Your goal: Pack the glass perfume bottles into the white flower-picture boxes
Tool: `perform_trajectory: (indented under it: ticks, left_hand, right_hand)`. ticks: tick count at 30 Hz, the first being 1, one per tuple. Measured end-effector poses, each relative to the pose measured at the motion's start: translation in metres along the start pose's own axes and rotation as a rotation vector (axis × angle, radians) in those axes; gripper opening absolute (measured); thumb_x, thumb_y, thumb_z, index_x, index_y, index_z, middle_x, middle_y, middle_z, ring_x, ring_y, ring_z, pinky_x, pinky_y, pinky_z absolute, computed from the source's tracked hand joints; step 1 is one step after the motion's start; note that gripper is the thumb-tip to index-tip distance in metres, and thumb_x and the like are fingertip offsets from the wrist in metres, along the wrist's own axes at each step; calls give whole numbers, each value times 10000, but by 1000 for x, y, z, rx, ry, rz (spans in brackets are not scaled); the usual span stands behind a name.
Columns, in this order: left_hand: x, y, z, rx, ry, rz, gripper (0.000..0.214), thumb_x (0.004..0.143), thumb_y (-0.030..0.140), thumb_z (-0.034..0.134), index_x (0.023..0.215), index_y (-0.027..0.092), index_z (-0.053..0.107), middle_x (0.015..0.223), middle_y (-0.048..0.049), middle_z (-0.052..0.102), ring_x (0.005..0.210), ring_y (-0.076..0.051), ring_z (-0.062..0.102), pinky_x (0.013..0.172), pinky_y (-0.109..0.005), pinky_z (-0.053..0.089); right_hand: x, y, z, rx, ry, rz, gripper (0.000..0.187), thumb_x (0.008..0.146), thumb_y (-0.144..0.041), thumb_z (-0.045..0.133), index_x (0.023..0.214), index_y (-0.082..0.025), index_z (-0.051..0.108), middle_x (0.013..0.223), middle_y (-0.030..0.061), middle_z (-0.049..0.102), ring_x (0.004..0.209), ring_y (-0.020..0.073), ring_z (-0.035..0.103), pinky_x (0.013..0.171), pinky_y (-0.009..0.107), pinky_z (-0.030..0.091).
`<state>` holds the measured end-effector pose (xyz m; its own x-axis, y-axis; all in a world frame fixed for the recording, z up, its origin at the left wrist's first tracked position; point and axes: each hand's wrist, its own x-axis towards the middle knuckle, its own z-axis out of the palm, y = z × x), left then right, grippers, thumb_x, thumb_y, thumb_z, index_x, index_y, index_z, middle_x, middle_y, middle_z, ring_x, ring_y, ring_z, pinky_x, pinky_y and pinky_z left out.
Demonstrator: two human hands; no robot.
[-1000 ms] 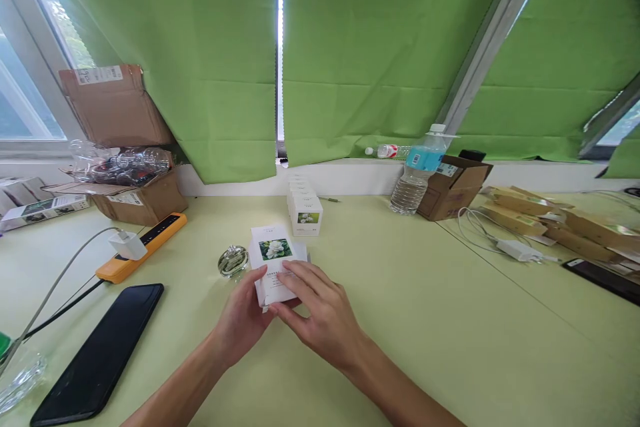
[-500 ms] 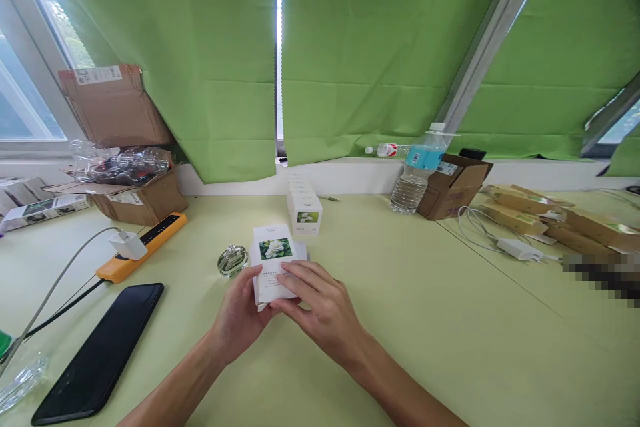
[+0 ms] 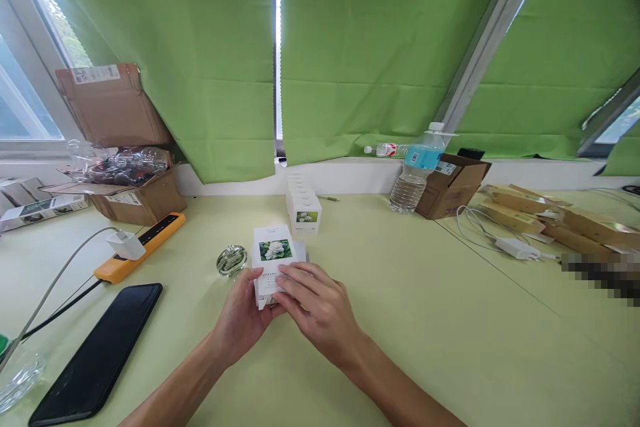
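Observation:
A small stack of white cards or flat cartons (image 3: 275, 251), the top one printed with a white flower on green leaves, lies tilted over the table. My left hand (image 3: 245, 313) grips its left and lower side, thumb on the near left edge and fingers underneath, out of sight. Across its lower right part rest the bent fingers of my right hand (image 3: 320, 303), the thumb near the lower edge. Offset edges of further white pieces show beneath the top one. Just left of the stack sits a round clear glass object (image 3: 231, 260). Behind it stands a row of white flower-print boxes (image 3: 306, 213).
On the left are a black phone (image 3: 97, 353), an orange power strip (image 3: 140, 247) with a white charger, and an open cardboard box (image 3: 140, 203). To the right stand a large water bottle (image 3: 415, 180) and a brown carton (image 3: 450, 187), with flat cardboard pieces (image 3: 595, 230) beyond.
My right hand's fingers and thumb have shifted slightly left on the stack, and more of its lower edge shows. The stack stays in nearly the same place.

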<state>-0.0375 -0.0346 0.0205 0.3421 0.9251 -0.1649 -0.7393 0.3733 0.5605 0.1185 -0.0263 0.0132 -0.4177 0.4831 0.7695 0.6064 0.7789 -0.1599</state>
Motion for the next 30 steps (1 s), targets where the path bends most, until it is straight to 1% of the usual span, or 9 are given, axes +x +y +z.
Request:
perform_trajectory:
  ticks: [6, 9, 12, 15, 18, 20, 24, 27, 30]
  left_hand:
    - [-2, 3, 2, 24, -24, -23, 399, 888, 291, 496, 1239, 113, 562, 1053, -123, 680, 755, -172, 642, 827, -346, 513]
    - [-3, 5, 2, 48, -37, 6, 418, 886, 297, 489, 1257, 112, 547, 1099, -140, 670, 905, -248, 652, 869, -411, 504]
    - [-4, 5, 2, 96, -27, 38, 422, 884, 277, 484, 1261, 95, 536, 1163, -163, 643, 1051, -314, 608, 909, -482, 482]
    - [-3, 3, 1, 180, 16, 61, 420, 881, 275, 509, 1256, 87, 531, 1188, -182, 627, 1090, -339, 586, 909, -521, 478]
    - [-4, 2, -1, 234, 47, 76, 413, 880, 284, 533, 1246, 92, 536, 1178, -185, 630, 1081, -332, 591, 890, -505, 494]
    - [-4, 2, -1, 250, 45, 74, 405, 882, 287, 534, 1240, 99, 541, 1171, -180, 634, 1068, -324, 597, 875, -487, 504]
    - [-5, 2, -1, 271, -11, 60, 389, 882, 296, 540, 1232, 129, 556, 1181, -155, 631, 1082, -308, 586, 865, -425, 507]
    - [-5, 1, 1, 329, -48, 89, 384, 893, 347, 521, 1223, 156, 567, 1166, -138, 635, 1066, -288, 587, 846, -377, 503]
    - [-3, 0, 2, 479, -28, 183, 386, 902, 412, 485, 1201, 185, 571, 1128, -124, 631, 960, -255, 615, 788, -362, 509]
  right_hand:
    - [1, 1, -3, 55, 1, 15, 223, 877, -280, 586, 1075, -199, 648, 1140, 63, 656, 1067, 213, 575, 860, 330, 531]
    - [3, 1, -5, 106, 39, 74, 254, 881, -252, 570, 1120, -195, 631, 1156, 77, 640, 1078, 211, 567, 894, 349, 517]
    - [5, 2, -9, 153, 93, 187, 276, 895, -234, 527, 1154, -211, 617, 1174, 85, 620, 1099, 219, 547, 929, 380, 492]
    - [8, 8, -12, 229, 108, 388, 330, 894, -309, 517, 1205, -222, 581, 1182, 100, 596, 999, 216, 577, 780, 345, 541]
    - [11, 15, -16, 407, -8, 649, 474, 857, -434, 550, 1280, -225, 507, 1127, 92, 603, 711, 150, 580, 546, 271, 517]
    - [12, 19, -19, 586, -127, 780, 541, 825, -487, 578, 1286, -215, 498, 1043, 73, 624, 596, 107, 530, 477, 234, 466]
    - [15, 22, -24, 945, -293, 898, 501, 786, -506, 618, 1171, -187, 589, 908, 56, 641, 520, 71, 465, 397, 190, 326]
    - [16, 24, -27, 1057, -296, 949, 449, 763, -487, 650, 1091, -180, 625, 907, 60, 653, 513, 67, 464, 402, 193, 306]
    - [18, 34, -33, 1026, -193, 946, 428, 743, -462, 675, 1041, -158, 634, 902, 67, 653, 540, 81, 496, 430, 205, 359]
